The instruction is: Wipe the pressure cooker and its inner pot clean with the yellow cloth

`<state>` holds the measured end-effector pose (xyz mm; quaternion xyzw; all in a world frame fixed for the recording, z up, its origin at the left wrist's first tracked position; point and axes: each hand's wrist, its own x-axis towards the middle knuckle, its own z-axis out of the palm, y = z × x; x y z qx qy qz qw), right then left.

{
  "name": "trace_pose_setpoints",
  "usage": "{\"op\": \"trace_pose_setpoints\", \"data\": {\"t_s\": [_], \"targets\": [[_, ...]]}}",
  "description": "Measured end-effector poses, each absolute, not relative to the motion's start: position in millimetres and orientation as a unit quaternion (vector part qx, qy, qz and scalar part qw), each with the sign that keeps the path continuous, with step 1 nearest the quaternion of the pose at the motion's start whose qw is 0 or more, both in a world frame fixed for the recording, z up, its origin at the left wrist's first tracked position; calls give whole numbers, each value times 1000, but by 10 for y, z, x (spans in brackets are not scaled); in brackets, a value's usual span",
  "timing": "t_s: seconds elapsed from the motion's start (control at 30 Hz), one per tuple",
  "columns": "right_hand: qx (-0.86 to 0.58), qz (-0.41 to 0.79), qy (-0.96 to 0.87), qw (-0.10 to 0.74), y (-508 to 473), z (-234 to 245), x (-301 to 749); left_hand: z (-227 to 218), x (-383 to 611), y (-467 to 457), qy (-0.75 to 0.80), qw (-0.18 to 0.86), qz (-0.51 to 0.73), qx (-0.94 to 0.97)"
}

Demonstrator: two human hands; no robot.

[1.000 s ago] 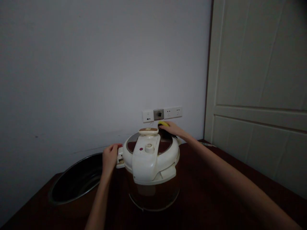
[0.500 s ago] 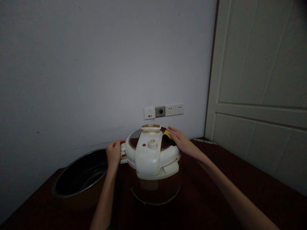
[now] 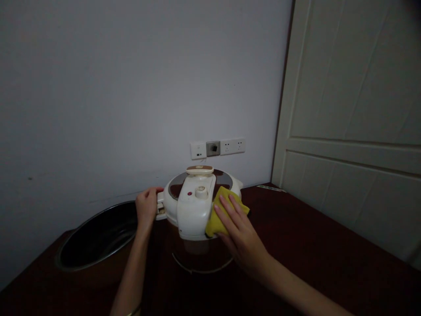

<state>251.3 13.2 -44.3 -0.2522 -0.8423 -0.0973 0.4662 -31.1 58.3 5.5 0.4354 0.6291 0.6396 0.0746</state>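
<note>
as the right hand [image 3: 241,237] presses a yellow cloth [image 3: 219,217] under spread fingers against the near right of the pressure cooker [image 3: 194,217], the step in hand looks like wiping its casing. the left fingers seem closed round the cooker's left side handle [image 3: 160,207], though dim light hides their far side. the cooker stands on the desk [image 3: 296,245], with a dark pot [image 3: 95,235] to its left. the next move likely calls for even pressure along the cooker's rim and a firm handle grip.

L hand [image 3: 146,207] & R hand [image 3: 247,243] bare, thin yellowish band [image 3: 134,310] on L forearm [image 3: 133,263], type unclear.
</note>
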Motion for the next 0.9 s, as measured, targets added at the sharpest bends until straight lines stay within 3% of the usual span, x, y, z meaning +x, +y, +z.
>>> {"op": "trace_pose_setpoints", "data": {"t_s": [0.1, 0.23, 0.57, 0.7, 0.9], "targets": [[-240, -44, -835, 494, 334, -334, 2634, 48, -330, 594, 631, 77, 635, 439], [-287, 110, -789, 532, 778, -108, 2742, 48, -338, 597, 633, 73, 633, 439], [-285, 243, -866, 329, 1804, 516, 2520, 78, -304, 560, 634, 69, 633, 439], [-298, 213, -869, 332, 1719, 548, 2473, 80, -306, 558, 631, 68, 636, 439], [-364, 34, -840, 401, 1135, 344, 2471, 77, -307, 571, 626, 76, 643, 435]]}}
